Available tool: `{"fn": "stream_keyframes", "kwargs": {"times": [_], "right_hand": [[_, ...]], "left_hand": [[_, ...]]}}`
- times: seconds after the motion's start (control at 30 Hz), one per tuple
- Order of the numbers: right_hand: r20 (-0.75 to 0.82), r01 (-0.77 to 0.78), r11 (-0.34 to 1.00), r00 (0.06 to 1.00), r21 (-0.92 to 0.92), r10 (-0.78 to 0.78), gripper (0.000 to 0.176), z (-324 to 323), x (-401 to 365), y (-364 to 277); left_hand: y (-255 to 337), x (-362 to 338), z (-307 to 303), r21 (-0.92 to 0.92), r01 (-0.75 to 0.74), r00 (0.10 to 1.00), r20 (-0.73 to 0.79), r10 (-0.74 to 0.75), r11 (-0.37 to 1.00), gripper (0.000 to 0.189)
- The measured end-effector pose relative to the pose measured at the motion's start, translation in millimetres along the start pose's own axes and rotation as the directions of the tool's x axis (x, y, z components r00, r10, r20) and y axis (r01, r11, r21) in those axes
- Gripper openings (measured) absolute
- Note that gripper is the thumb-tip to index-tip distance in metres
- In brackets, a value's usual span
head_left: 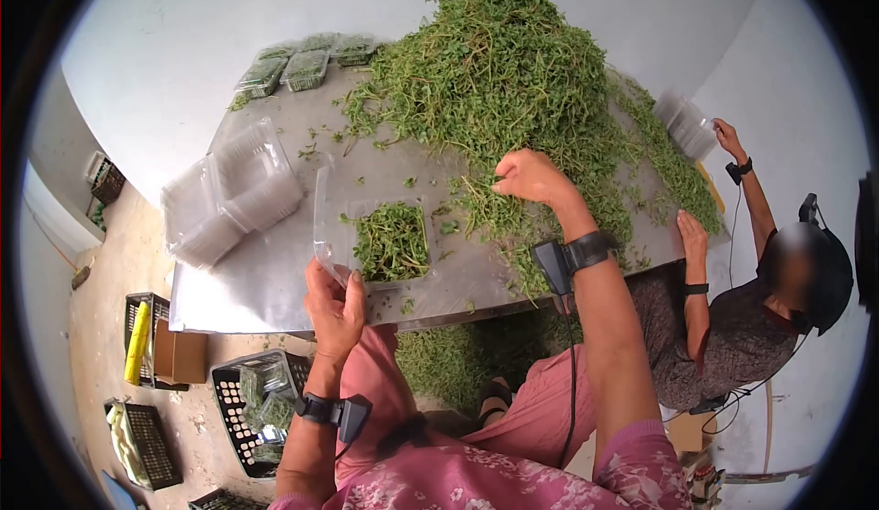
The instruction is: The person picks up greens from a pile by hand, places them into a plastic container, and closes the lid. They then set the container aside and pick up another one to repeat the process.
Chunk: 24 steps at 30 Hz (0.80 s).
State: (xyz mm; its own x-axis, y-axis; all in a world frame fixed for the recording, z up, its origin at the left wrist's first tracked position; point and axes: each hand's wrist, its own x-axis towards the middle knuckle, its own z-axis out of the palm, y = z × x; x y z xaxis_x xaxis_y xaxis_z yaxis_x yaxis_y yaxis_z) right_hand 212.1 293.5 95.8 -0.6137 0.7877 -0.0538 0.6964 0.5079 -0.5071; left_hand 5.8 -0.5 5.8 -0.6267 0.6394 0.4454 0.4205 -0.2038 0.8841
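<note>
My left hand (pixel 335 309) grips the near left corner of a clear plastic clamshell box (pixel 325 226), thumb and fingers closed on its edge. The box lies open on the metal table, its lid side to the left. Leafy green sprigs (pixel 392 243) fill its tray. My right hand (pixel 536 180) is over the near edge of a big heap of the same greens (pixel 499 70). Its fingers are curled together in a pinch; what lies between them is hidden.
Stacked clear boxes (pixel 233 194) stand at the table's left, several filled boxes (pixel 307 69) at the back left. On the right a co-worker (pixel 732 327) reaches toward blurred clear boxes (pixel 685 125). Black crates (pixel 261 409) sit on the floor; more greens (pixel 439 368) lie below the table.
</note>
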Motion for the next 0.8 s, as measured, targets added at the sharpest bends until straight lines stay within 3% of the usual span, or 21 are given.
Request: {"fn": "stream_keyframes", "kwargs": {"times": [0.1,0.2,0.37,0.5,0.6,0.7,0.8], "right_hand": [[0.025,0.027,0.995,0.999,-0.100,-0.025,0.036,24,-5,-12],[-0.056,0.101,0.964,0.991,-0.245,-0.118,0.027,49,-7,-9],[-0.092,0.082,0.996,0.993,0.032,-0.079,0.005,23,-8,-20],[-0.134,0.039,0.979,0.991,0.200,-0.012,0.010,5,-13,-20],[-0.046,0.002,0.918,0.999,0.397,0.018,0.012,0,-17,-20],[0.070,-0.092,0.923,0.995,0.373,0.071,0.014,-4,-22,-26],[0.054,-0.087,0.903,0.996,0.421,0.070,0.018,7,-19,-19]], "left_hand": [[-1,0,1,-0.027,0.011,1.000,-0.003,-0.011,1.000,0.039],[-6,-1,-1,-0.004,0.022,1.000,0.022,-0.022,1.000,0.042],[-6,-1,-2,0.031,0.014,0.999,0.036,-0.015,0.999,0.044],[-2,0,-1,0.013,0.002,0.999,0.032,-0.002,1.000,0.044],[-1,0,-2,0.014,0.005,0.999,0.034,-0.005,1.000,0.044],[0,0,-1,-0.007,0.007,1.000,0.020,-0.007,1.000,0.041],[-3,0,0,-0.031,0.008,1.000,0.012,-0.008,0.999,0.040]]}}
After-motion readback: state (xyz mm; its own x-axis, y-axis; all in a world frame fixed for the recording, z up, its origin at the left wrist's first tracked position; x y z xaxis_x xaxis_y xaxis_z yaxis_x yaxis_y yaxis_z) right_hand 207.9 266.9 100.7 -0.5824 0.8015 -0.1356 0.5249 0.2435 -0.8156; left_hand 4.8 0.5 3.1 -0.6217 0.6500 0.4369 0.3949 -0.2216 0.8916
